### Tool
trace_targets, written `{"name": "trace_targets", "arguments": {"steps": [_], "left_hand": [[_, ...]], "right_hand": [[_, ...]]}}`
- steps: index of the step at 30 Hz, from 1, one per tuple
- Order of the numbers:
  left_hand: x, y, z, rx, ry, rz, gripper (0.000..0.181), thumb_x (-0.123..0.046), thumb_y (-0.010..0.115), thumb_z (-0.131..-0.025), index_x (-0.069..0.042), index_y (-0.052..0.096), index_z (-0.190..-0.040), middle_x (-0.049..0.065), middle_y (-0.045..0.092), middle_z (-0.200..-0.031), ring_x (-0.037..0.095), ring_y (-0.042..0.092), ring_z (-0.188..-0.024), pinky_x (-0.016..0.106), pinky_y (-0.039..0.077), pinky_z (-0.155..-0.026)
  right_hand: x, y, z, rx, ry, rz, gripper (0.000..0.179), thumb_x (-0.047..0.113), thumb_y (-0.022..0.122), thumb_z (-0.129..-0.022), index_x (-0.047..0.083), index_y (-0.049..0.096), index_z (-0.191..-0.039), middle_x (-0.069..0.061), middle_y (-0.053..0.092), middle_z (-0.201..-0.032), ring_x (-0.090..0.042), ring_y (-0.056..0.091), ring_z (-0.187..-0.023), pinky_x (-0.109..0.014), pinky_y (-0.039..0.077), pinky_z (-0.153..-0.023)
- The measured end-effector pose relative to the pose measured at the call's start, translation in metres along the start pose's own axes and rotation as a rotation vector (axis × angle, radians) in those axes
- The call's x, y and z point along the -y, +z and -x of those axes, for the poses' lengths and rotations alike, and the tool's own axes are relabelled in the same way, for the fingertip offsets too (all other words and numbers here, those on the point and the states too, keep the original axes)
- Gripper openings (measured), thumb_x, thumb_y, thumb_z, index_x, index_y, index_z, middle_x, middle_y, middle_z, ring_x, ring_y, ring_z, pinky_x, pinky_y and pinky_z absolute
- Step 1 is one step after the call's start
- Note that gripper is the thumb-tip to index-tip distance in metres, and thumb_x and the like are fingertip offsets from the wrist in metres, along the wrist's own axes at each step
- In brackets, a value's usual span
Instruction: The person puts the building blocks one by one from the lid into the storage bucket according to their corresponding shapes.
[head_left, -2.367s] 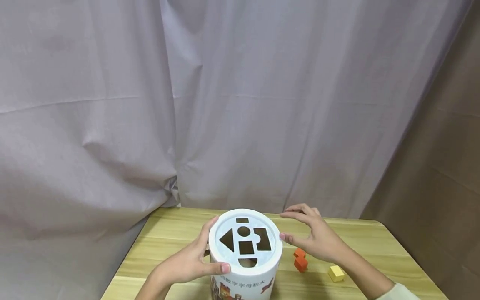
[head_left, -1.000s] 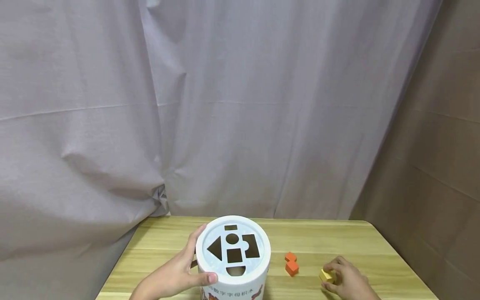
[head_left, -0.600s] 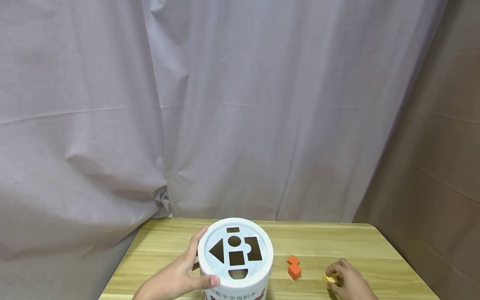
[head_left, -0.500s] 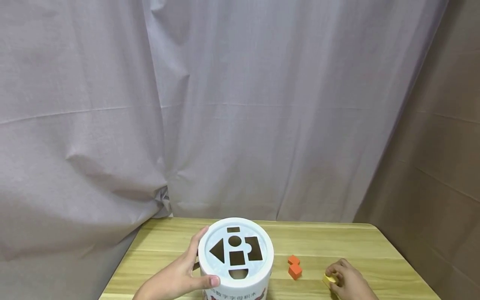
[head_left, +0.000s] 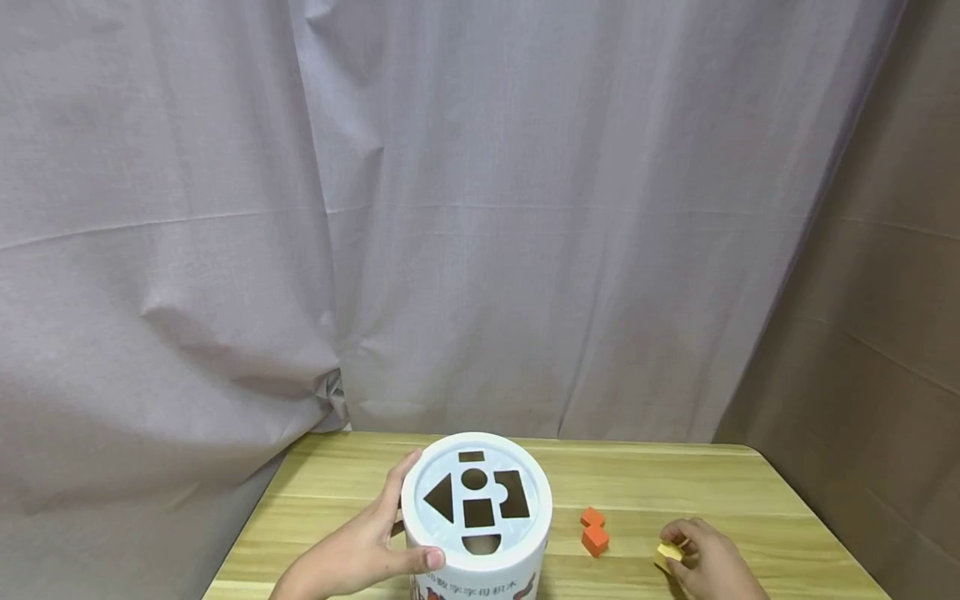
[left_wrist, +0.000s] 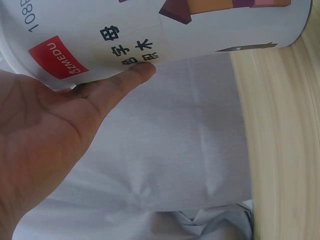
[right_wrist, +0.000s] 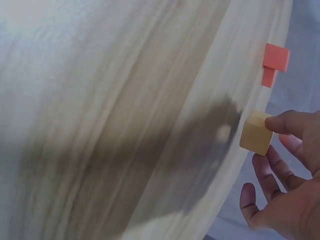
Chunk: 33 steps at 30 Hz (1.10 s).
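A white bucket-shaped shape sorter stands on the table, its lid cut with several holes, among them a triangle, a circle and a square. My left hand grips its left side, thumb on the front of the rim and fingers round the back. In the left wrist view the printed wall of the shape sorter lies against that hand. To the right, my right hand pinches a yellow block between thumb and fingers. The right wrist view shows this block at the fingertips.
Two orange blocks, one small and one larger, sit together between the shape sorter and the right hand. The wooden table ends at a grey curtain behind, with a darker curtain on the right.
My right hand has left the shape sorter's right rim, moved right and down to the yellow block, and taken hold of it; the block looks slightly turned. The left hand keeps its grip.
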<state>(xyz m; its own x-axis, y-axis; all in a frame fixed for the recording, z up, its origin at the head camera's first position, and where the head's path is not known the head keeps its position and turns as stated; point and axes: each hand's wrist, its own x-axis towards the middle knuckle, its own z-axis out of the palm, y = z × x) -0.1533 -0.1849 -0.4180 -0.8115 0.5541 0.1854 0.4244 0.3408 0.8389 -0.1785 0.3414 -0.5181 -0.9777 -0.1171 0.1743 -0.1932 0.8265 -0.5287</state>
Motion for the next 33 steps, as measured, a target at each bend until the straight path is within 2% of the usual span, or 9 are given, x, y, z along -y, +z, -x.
{"name": "trace_targets", "arguments": {"steps": [2,5,9,12,15,19,22,26,33], "left_hand": [[-0.001,0.0,0.0,-0.005,0.012,-0.016,0.12,-0.032,0.087,-0.099,-0.026,-0.004,-0.178,0.019,0.042,-0.173,0.026,0.054,-0.15,0.028,0.05,-0.117],[-0.002,-0.001,0.0,-0.012,0.007,-0.024,0.121,-0.033,0.088,-0.098,-0.028,-0.003,-0.178,0.017,0.041,-0.174,0.032,0.05,-0.153,0.031,0.048,-0.12],[-0.002,-0.001,-0.001,-0.017,-0.012,-0.011,0.123,-0.034,0.09,-0.096,-0.031,-0.002,-0.178,0.012,0.039,-0.176,0.029,0.047,-0.156,0.03,0.046,-0.122],[-0.001,0.0,-0.001,-0.02,0.007,-0.011,0.123,-0.033,0.09,-0.095,-0.029,-0.001,-0.178,0.014,0.038,-0.176,0.026,0.049,-0.154,0.028,0.048,-0.12],[0.002,0.0,-0.001,-0.029,0.021,-0.021,0.123,-0.033,0.09,-0.095,-0.028,0.0,-0.178,0.017,0.039,-0.175,0.027,0.051,-0.153,0.03,0.051,-0.119],[0.003,0.001,0.0,-0.04,-0.012,-0.042,0.124,-0.036,0.091,-0.094,-0.034,-0.001,-0.178,0.011,0.04,-0.176,0.026,0.049,-0.154,0.035,0.049,-0.122],[0.002,0.001,0.0,-0.044,-0.031,-0.057,0.125,-0.038,0.092,-0.094,-0.036,-0.001,-0.178,0.007,0.039,-0.177,0.025,0.047,-0.156,0.038,0.047,-0.123],[0.0,0.0,0.0,-0.048,-0.043,-0.065,0.126,-0.04,0.091,-0.094,-0.036,-0.002,-0.178,0.008,0.036,-0.179,0.028,0.043,-0.159,0.044,0.045,-0.126],[0.001,0.0,0.0,-0.051,-0.059,-0.075,0.126,-0.041,0.091,-0.094,-0.032,-0.001,-0.178,0.01,0.035,-0.18,0.031,0.04,-0.16,0.05,0.042,-0.128]], "right_hand": [[0.004,-0.002,0.001,-0.029,0.015,0.013,0.034,0.001,0.093,-0.083,0.008,0.074,-0.11,0.0,0.072,-0.107,-0.003,0.062,-0.085,-0.022,0.06,-0.072],[0.01,-0.004,0.004,-0.105,-0.005,0.046,0.037,0.001,0.096,-0.08,0.01,0.075,-0.109,0.003,0.073,-0.106,0.0,0.061,-0.085,-0.025,0.061,-0.074],[0.019,-0.007,0.008,-0.225,-0.102,0.064,0.042,0.0,0.098,-0.074,0.012,0.076,-0.108,0.006,0.075,-0.103,0.004,0.06,-0.085,-0.028,0.06,-0.075],[0.028,-0.01,0.009,-0.269,-0.145,0.049,0.046,0.001,0.099,-0.073,0.014,0.077,-0.111,0.008,0.076,-0.103,0.006,0.061,-0.086,-0.026,0.059,-0.074],[0.039,-0.016,0.007,-0.283,-0.162,0.037,0.048,0.004,0.1,-0.074,0.02,0.077,-0.113,0.011,0.077,-0.102,0.007,0.063,-0.088,-0.024,0.053,-0.07],[0.056,-0.024,0.004,-0.308,-0.207,0.007,0.051,0.004,0.1,-0.076,0.024,0.076,-0.116,0.012,0.078,-0.102,0.007,0.064,-0.089,-0.021,0.045,-0.067],[0.068,-0.031,0.003,-0.333,-0.264,-0.022,0.054,0.001,0.098,-0.077,0.024,0.075,-0.12,0.012,0.078,-0.103,0.006,0.066,-0.09,-0.022,0.046,-0.067],[0.085,-0.04,0.003,-0.348,-0.318,-0.05,0.059,0.002,0.097,-0.08,0.026,0.072,-0.128,0.013,0.078,-0.106,0.003,0.069,-0.093,-0.023,0.05,-0.069],[0.121,-0.05,0.004,-0.321,-0.405,-0.124,0.063,0.003,0.097,-0.082,0.026,0.07,-0.133,0.013,0.078,-0.109,0.0,0.07,-0.096,-0.023,0.056,-0.075]]}}
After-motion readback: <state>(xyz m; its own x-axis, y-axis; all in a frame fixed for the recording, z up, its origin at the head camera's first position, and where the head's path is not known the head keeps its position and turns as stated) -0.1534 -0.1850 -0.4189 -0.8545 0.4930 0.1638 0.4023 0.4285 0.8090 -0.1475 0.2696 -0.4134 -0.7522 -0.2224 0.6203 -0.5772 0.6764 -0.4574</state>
